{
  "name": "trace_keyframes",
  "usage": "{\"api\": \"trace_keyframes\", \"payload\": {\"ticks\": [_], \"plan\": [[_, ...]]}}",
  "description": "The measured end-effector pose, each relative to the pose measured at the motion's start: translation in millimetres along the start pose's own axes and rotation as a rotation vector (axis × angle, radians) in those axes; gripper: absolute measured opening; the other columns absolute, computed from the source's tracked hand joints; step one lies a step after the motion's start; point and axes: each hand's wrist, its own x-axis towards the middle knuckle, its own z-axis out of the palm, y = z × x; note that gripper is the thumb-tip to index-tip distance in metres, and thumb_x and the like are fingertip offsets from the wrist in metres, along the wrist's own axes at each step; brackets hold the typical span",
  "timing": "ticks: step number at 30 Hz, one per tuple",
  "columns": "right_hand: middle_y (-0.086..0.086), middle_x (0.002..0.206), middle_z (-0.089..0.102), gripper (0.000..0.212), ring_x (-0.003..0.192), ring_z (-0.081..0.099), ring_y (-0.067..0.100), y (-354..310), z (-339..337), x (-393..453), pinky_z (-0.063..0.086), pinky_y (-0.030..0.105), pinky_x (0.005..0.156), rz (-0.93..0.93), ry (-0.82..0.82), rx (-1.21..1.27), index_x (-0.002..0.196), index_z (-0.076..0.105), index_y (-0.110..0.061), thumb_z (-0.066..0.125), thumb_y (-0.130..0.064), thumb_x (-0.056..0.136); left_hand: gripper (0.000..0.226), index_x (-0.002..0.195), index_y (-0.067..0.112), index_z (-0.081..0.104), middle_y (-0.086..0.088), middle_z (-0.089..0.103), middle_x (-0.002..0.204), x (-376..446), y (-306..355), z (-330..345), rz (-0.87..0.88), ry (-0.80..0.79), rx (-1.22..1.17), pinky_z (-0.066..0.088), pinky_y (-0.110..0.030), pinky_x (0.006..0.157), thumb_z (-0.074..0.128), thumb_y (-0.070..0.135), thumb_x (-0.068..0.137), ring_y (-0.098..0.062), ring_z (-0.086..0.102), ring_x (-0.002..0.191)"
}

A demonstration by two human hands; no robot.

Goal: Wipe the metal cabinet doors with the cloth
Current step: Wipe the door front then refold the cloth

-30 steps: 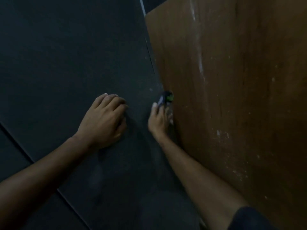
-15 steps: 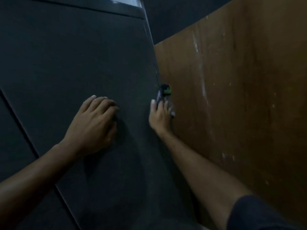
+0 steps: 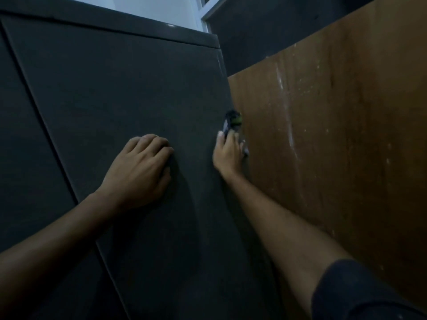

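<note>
A: Where is the dark grey metal cabinet door (image 3: 129, 93)?
B: It fills the view from nine to twelve o'clock. The left hand (image 3: 141, 168) rests on its middle, fingers curled under, knuckles up. I see no cloth beneath it, though one could be hidden under the palm.

A: And the right hand (image 3: 228, 152)?
B: At the door's edge, about one o'clock from the left hand. Its fingers wrap a small dark object with a green patch (image 3: 233, 118); I cannot tell what it is.

A: What could go wrong?
B: In my view, fingers could get pinched between the door's edge and the scuffed brown wooden panel (image 3: 335, 135) just beside it at three o'clock. In this dim light, missed patches are likely too.

A: Any containers?
B: Only the cabinet, and its contents are hidden.
</note>
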Motion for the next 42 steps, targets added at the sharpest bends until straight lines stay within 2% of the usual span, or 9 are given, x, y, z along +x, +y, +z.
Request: {"api": "trace_keyframes", "payload": {"ticks": [6,9,13,18,22,29,32,37,42], "plan": [[-0.004,0.171,-0.002,0.057,0.157,-0.015,0.02,30,9,-115,0.004,0.038,0.125,-0.464,-0.187,0.008,0.162,0.022,-0.03,0.03,-0.049,0.109,0.06,0.132,0.008,0.065,-0.015,0.059,0.137,2,-17,-8,-0.101,0.094,0.037,0.024,-0.052,0.123,0.038,0.044,0.092,-0.037,0.046,0.138],[-0.002,0.168,-0.008,0.06,0.158,-0.012,0.028,66,-1,-100,0.002,0.041,0.126,-0.177,-0.209,-0.028,0.163,0.019,-0.021,0.026,-0.049,0.11,0.06,0.133,0.008,0.065,-0.015,0.058,0.138,2,-19,-2,-0.077,0.097,0.064,0.023,-0.054,0.126,0.037,0.043,0.093,-0.037,0.047,0.139],[0.018,0.164,0.03,0.064,0.151,0.022,0.042,2,-10,20,0.015,0.055,0.123,0.082,-0.016,0.013,0.154,0.037,-0.01,0.018,-0.051,0.109,0.059,0.135,0.006,0.062,-0.018,0.054,0.142,1,-20,-2,-0.094,0.171,0.047,0.023,-0.054,0.125,0.041,0.042,0.094,-0.04,0.046,0.139],[0.01,0.17,0.017,0.059,0.157,-0.001,0.039,-73,12,14,0.005,0.057,0.124,-0.406,0.006,0.024,0.157,0.034,-0.02,0.025,-0.051,0.108,0.059,0.141,0.003,0.057,-0.02,0.052,0.147,0,-14,-1,-0.181,0.245,0.059,0.02,-0.054,0.129,0.045,0.039,0.095,-0.041,0.042,0.144],[0.006,0.172,0.008,0.053,0.158,-0.005,0.034,25,10,-50,0.016,0.062,0.123,-0.737,-0.145,-0.076,0.153,0.037,-0.023,0.035,-0.047,0.106,0.059,0.137,0.003,0.06,-0.019,0.054,0.145,1,-14,0,-0.191,0.245,0.095,0.022,-0.056,0.128,0.041,0.041,0.096,-0.042,0.045,0.141],[0.012,0.168,0.023,0.056,0.155,0.006,0.044,-52,-6,84,0.011,0.064,0.121,-0.297,-0.02,0.003,0.152,0.042,-0.015,0.024,-0.047,0.11,0.058,0.137,0.001,0.062,-0.021,0.057,0.144,4,-12,3,-0.212,0.247,0.178,0.027,-0.059,0.125,0.042,0.041,0.1,-0.044,0.05,0.138],[0.011,0.169,0.022,0.052,0.156,0.006,0.043,-72,11,65,0.012,0.065,0.121,-0.538,0.026,0.046,0.15,0.047,-0.02,0.029,-0.045,0.108,0.059,0.141,0.0,0.058,-0.021,0.055,0.146,2,-11,3,-0.243,0.268,0.18,0.026,-0.056,0.126,0.04,0.04,0.101,-0.044,0.049,0.139],[0.014,0.162,0.034,0.044,0.148,0.027,0.046,53,-4,1,0.036,0.064,0.112,-1.029,-0.071,-0.127,0.142,0.048,-0.025,0.045,-0.031,0.098,0.06,0.141,0.0,0.057,-0.021,0.054,0.146,3,-8,1,-0.31,0.289,0.168,0.024,-0.055,0.127,0.042,0.041,0.1,-0.044,0.048,0.14],[0.02,0.139,0.047,0.048,0.114,0.054,0.04,23,-21,83,0.047,0.043,0.09,-0.548,0.06,0.008,0.146,0.041,-0.02,0.041,-0.039,0.103,0.06,0.141,-0.001,0.057,-0.021,0.055,0.146,5,-7,3,-0.326,0.27,0.191,0.025,-0.055,0.126,0.041,0.041,0.1,-0.044,0.049,0.139]]}}
